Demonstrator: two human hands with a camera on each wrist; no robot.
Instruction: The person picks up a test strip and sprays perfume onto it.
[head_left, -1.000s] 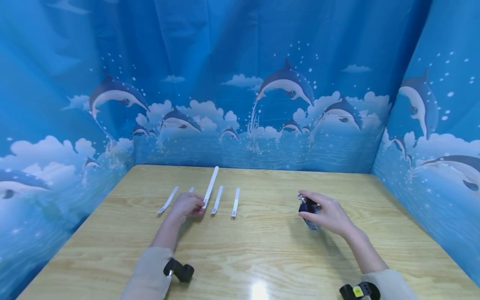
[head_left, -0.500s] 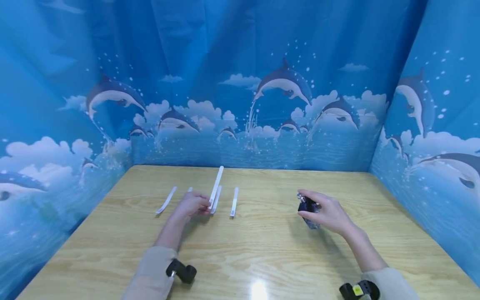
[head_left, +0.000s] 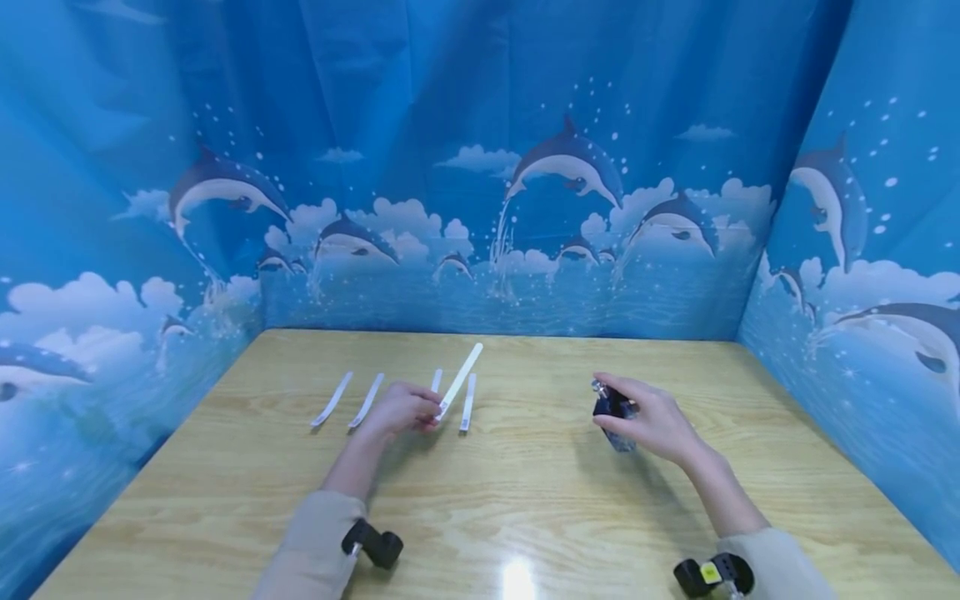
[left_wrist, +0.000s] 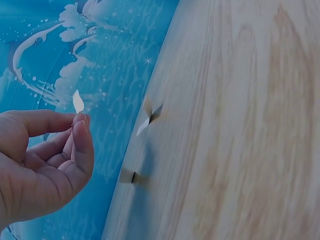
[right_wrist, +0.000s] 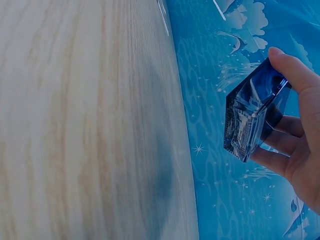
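Note:
My left hand [head_left: 405, 408] pinches the near end of a white paper test strip [head_left: 461, 380] between thumb and fingertips, the strip slanting up and away to the right. In the left wrist view only a short white piece of it shows past the fingertips. Two more strips [head_left: 332, 401] lie left of this hand. Another strip [head_left: 437, 381] is partly hidden behind the hand, and one [head_left: 468, 403] lies just right of it. My right hand [head_left: 656, 421] grips a dark blue glass perfume bottle [right_wrist: 252, 107] with a silvery nozzle, tilted above the table, thumb and fingers on opposite sides.
A light wood-grain table [head_left: 517, 500] spreads under both hands. Blue dolphin-print curtains [head_left: 480, 208] rise at its far edge and along the sides. Small black cameras [head_left: 372, 543] are strapped to both sleeved wrists.
My left hand has moved right with the held strip, past the strip beside it, uncovering one on the left. The held strip tilts further right. My right hand and the bottle have hardly moved.

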